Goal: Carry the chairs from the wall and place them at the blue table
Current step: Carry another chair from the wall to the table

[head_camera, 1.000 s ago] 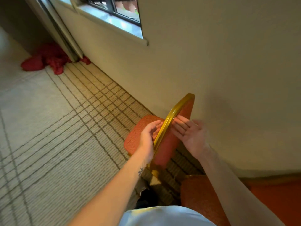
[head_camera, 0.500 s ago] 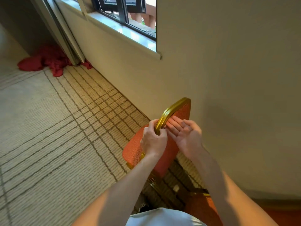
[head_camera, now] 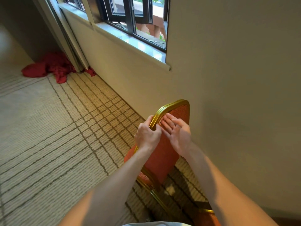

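An orange-red padded chair (head_camera: 162, 154) with a gold metal frame stands close to the beige wall, its back towards me. My left hand (head_camera: 147, 136) grips the gold edge of the backrest on its left side. My right hand (head_camera: 176, 133) lies flat with straight fingers against the rear padding of the backrest. The seat is mostly hidden behind my left forearm. A second chair (head_camera: 206, 216) of the same kind shows only a corner at the bottom edge. The blue table is not in view.
The wall (head_camera: 236, 95) runs along the right, with a window and sill (head_camera: 130, 39) above. A heap of red cloth (head_camera: 48, 67) lies on the patterned carpet (head_camera: 57, 128) by a door frame at the far left.
My left hand went from touching the frame to closing round it. The chair rose and came nearer to me, and my view lifted towards the window.
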Motion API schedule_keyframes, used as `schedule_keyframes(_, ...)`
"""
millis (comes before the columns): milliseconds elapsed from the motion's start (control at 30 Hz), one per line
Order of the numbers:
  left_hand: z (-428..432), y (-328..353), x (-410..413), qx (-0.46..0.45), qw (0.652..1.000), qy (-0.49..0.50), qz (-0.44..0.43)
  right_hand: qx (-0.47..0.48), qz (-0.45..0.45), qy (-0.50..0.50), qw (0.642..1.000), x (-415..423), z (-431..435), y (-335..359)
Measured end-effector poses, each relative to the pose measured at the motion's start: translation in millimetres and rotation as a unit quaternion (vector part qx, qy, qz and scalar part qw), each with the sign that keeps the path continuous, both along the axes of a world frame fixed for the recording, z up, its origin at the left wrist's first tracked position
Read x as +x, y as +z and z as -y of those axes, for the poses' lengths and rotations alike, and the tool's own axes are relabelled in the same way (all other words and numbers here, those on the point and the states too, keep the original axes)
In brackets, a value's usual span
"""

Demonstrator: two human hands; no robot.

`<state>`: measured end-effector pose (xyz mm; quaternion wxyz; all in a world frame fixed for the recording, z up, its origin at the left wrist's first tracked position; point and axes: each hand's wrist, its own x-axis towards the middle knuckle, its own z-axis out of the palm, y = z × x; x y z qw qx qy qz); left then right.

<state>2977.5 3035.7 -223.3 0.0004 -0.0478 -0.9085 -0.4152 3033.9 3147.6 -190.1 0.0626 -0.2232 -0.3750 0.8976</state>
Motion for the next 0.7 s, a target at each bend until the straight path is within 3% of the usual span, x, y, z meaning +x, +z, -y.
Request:
schedule_keyframes(233,8.6,5.5,-58.9,-0.061,0.995,-0.076,-0.001,0.111,0.029,-0.012,0.993,-43.2,4.2,-5.3)
schedule_keyframes(400,20.6,8.0,-99.8,-0.173,0.978,-0.116,-0.013,0.177,0.056,0.001,0.983,-66.4,10.6,-0.8)
schedule_keyframes(533,38.6,2.9,-118.0,-0.212,0.974,-0.077,-0.002,0.313,0.084,0.018,0.946,-75.3,11.9,-3.8)
schedule_keyframes(700,62.9,4.7,-138.8,-0.243,0.968,-0.055,0.008,0.454,0.107,-0.034,0.884,-93.1,19.0,-6.1)
